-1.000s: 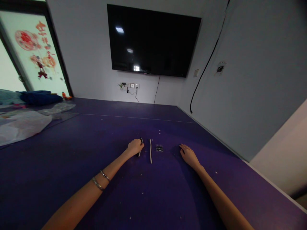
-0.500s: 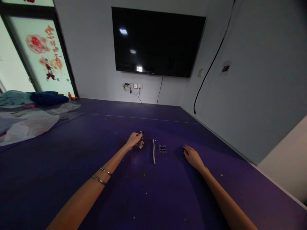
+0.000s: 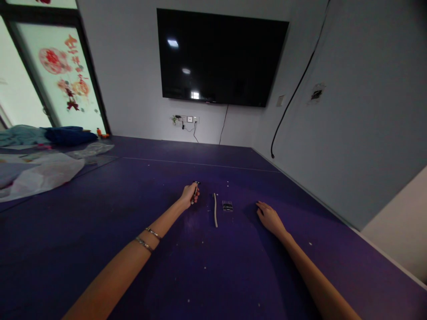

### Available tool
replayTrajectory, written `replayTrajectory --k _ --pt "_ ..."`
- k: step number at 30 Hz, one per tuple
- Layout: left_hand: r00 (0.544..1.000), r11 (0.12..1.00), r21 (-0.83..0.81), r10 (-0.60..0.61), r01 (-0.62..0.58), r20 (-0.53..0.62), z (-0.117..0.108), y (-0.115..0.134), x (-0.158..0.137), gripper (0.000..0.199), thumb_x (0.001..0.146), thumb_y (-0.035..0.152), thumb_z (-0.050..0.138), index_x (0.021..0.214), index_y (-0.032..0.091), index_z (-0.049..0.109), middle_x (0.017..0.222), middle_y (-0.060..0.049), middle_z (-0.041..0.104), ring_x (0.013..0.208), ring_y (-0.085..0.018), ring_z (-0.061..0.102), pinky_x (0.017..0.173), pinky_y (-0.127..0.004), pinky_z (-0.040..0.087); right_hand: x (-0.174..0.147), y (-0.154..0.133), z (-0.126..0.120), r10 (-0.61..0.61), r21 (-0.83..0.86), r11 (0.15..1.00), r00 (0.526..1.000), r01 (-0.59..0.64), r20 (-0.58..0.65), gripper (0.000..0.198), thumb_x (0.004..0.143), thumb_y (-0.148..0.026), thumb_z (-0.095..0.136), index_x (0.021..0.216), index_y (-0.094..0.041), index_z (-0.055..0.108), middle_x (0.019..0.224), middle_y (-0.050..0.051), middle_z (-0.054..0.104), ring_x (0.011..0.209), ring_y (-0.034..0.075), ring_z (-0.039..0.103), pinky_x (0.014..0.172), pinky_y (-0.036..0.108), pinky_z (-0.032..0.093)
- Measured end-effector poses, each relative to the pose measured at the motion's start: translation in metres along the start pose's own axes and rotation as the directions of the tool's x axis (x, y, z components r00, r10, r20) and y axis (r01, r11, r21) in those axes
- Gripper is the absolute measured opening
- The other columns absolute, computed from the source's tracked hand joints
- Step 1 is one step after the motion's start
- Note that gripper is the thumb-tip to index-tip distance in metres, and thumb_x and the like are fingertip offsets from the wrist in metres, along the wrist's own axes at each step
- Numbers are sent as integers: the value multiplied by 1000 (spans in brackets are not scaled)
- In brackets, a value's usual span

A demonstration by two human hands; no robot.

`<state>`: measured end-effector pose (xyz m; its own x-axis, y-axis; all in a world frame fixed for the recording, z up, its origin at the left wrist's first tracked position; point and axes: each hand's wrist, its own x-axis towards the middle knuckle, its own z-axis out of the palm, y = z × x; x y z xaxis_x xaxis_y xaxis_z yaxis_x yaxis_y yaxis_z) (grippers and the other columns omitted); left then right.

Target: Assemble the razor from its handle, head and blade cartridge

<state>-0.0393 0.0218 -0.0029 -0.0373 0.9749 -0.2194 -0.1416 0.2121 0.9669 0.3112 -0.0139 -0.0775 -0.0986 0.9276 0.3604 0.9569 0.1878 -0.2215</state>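
Observation:
My left hand (image 3: 190, 195) is wrapped around the pale handle of a small T-shaped tool (image 3: 196, 182), somewhat like a razor. Its dark crosspiece sticks out past the fingers, and most of the handle is hidden. Just right of this hand, a thin off-white stick (image 3: 215, 213) with a darker far end lies lengthwise on the purple surface (image 3: 233, 262). Beside the stick is a small clear, flat piece with dark parts (image 3: 227, 206), too small to identify. My right hand (image 3: 268, 217) rests flat further right, fingers stretched out, holding nothing.
A white plastic sheet (image 3: 46, 175) and folded blue cloth (image 3: 70, 135) lie at the far left. A black cable (image 3: 293, 91) hangs along the right wall. Beyond the surface, a television (image 3: 220, 58) hangs above wall sockets (image 3: 187, 119). Small white specks dot the surface.
My left fingers have closed further around the tool's handle, covering more of it. My right hand stays in place. The view has shifted slightly.

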Motion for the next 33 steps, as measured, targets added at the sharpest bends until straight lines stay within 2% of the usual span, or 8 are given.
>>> replayTrajectory --k 3,7,12,21,33 --pt "993 993 -35 -114 115 19 -2 1 3 24 82 33 37 67 16 44 41 6 41 26 -3 28 29 -14 22 0 0 0 -7 -12 1000 1000 7 -2 42 84 -23 36 118 -9 57 127 14 52 120 24 45 102 38 33" --pt "964 964 -58 -256 260 73 -5 3 6 32 85 37 32 66 16 45 38 9 30 26 -4 25 29 -14 19 0 2 2 -10 -4 1000 1000 10 -11 41 83 -22 37 117 -10 57 128 14 51 120 24 45 102 39 33" --pt "929 927 -70 -362 368 84 -10 3 12 41 88 46 28 58 19 35 37 9 25 26 -4 23 30 -13 15 0 4 4 -7 8 1000 1000 7 -17 41 83 -22 37 117 -11 58 128 13 52 120 24 45 101 40 34" --pt "900 896 -99 -423 433 104 -15 -4 8 44 92 44 24 57 18 31 37 9 23 27 -3 22 32 -12 13 0 -1 -3 -24 -44 999 1000 24 -11 43 84 -22 36 118 -7 57 127 14 52 118 24 47 101 37 35" --pt "891 895 -97 -414 436 187 -12 -12 5 43 92 43 28 57 18 33 37 9 25 27 -3 23 31 -12 12 0 -2 -4 -16 -41 999 1000 17 6 43 84 -22 36 119 -9 56 127 15 52 119 25 46 101 38 35"
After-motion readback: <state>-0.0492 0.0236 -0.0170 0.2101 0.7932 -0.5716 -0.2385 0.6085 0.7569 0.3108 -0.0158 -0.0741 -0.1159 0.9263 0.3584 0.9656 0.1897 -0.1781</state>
